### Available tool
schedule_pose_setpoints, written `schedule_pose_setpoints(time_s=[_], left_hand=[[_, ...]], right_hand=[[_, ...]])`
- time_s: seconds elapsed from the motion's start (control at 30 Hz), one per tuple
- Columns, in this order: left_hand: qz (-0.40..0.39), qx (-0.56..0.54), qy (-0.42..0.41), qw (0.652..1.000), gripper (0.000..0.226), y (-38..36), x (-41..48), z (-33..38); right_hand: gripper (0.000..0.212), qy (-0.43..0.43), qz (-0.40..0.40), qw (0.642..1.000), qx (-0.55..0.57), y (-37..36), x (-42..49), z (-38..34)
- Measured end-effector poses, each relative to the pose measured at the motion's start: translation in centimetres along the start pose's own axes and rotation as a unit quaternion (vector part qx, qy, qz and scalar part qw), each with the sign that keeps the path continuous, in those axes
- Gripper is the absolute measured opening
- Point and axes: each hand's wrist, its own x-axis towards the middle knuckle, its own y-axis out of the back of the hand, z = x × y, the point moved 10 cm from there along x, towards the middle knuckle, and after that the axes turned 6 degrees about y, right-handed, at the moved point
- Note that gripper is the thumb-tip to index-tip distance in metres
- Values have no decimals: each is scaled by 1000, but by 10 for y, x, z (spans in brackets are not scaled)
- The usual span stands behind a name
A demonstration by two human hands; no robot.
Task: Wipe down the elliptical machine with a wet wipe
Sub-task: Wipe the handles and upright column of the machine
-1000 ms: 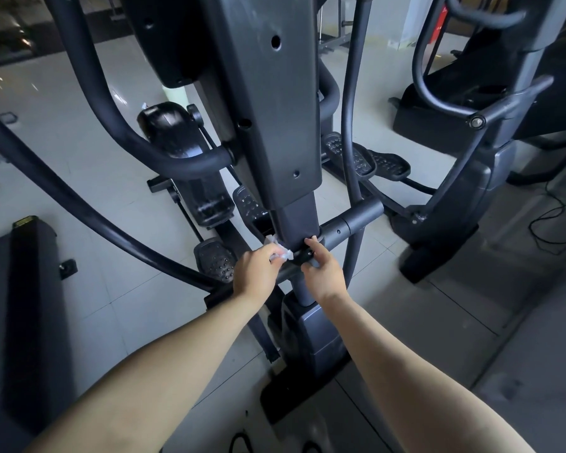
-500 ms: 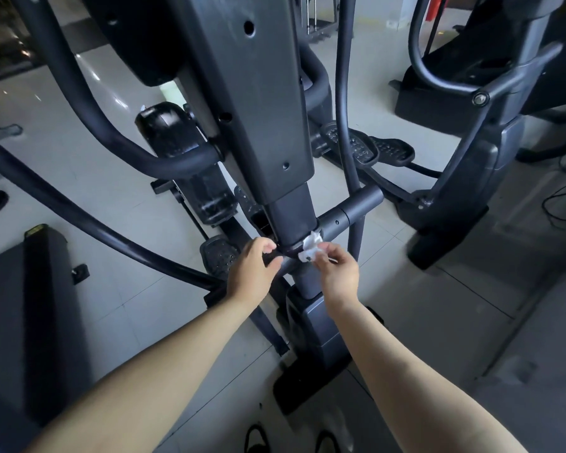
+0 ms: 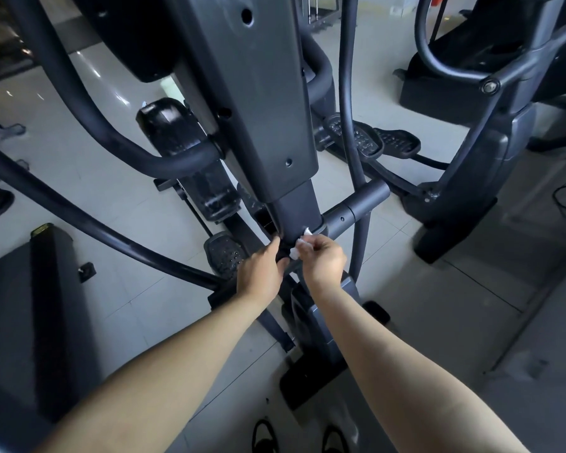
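Wipe [image 3: 299, 248] pinched in right hand [image 3: 324, 264] against the post [image 3: 291, 210] foot, left hand [image 3: 262, 273] curled round the crossbar [image 3: 356, 209] just left of the post, bar runs off rightward, so right hand's closer imo.

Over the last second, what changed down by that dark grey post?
The crumpled white wet wipe passed from the left hand to the right hand, which now pinches it against the right side of the dark grey upright post. The left hand let go and holds the black crossbar. Post and crossbar stayed put.
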Motion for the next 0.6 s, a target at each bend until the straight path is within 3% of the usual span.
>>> schedule_pose_setpoints(time_s=[0.17, 0.33, 0.43, 0.6], left_hand=[[-6, 42, 0, 999, 59, -2, -2, 2], [-8, 19, 2, 1000, 58, -1, -2, 2], [-7, 32, 4, 999, 57, 0, -3, 3], [-12, 100, -13, 995, 57, -1, -4, 9]], right_hand=[[24, 18, -97, 993, -68, -18, -19, 13], [14, 58, 15, 998, -30, 14, -9, -9], [21, 29, 79, 996, -19, 29, 13, -5], [29, -62, 74, 995, 15, 9, 3, 27]])
